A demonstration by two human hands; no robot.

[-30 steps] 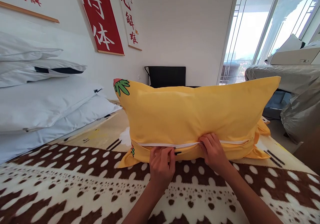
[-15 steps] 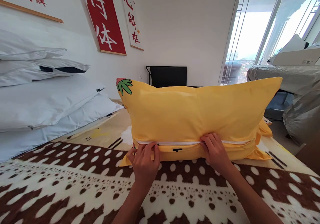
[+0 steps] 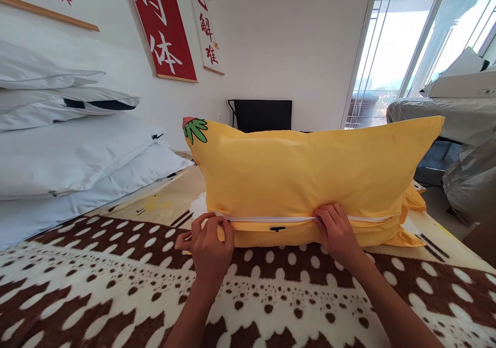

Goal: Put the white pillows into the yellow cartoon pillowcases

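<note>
A yellow pillow (image 3: 310, 177) stands on its long edge in front of me, with a green leaf print at its upper left corner. A white zipper (image 3: 271, 218) runs along its lower side, and a small black mark shows below it. At the zipper's left end, my left hand (image 3: 211, 244) is closed in a pinch on the zipper pull, which the fingers mostly hide. My right hand (image 3: 336, 231) pinches the pillow cover's fabric at the zipper line, right of the middle.
Several white pillows (image 3: 70, 156) are stacked at the left by the wall. A brown and cream patterned blanket (image 3: 271, 296) lies under the pillow. Behind stands a black panel (image 3: 264, 115). Plastic-wrapped furniture (image 3: 465, 118) is at the right near a window (image 3: 403, 43).
My left hand has slid left along the zipper toward its left end. My right hand keeps its grip at the same place on the pillow. The view has shifted slightly.
</note>
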